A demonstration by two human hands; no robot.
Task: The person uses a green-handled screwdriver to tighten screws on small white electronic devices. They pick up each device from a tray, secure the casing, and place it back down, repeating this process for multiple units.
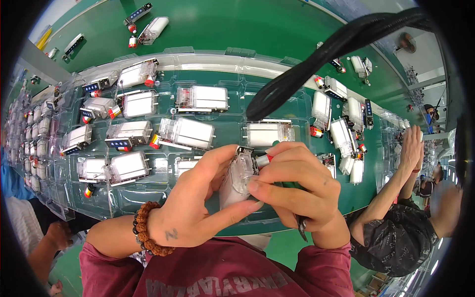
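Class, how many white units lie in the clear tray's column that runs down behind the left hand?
3: a far unit, a middle unit and a near unit partly covered by the left hand. Others may be hidden behind it.

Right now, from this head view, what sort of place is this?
Likely a factory assembly area: many near-identical white-bodied units sit in clear plastic trays, on a long green work surface, with another person at the right.

White boxy unit (232, 184) w/ clear plastic end, tilted in L hand (195, 208); dark slim tool (302, 229), mostly hidden, in R hand (302, 185).
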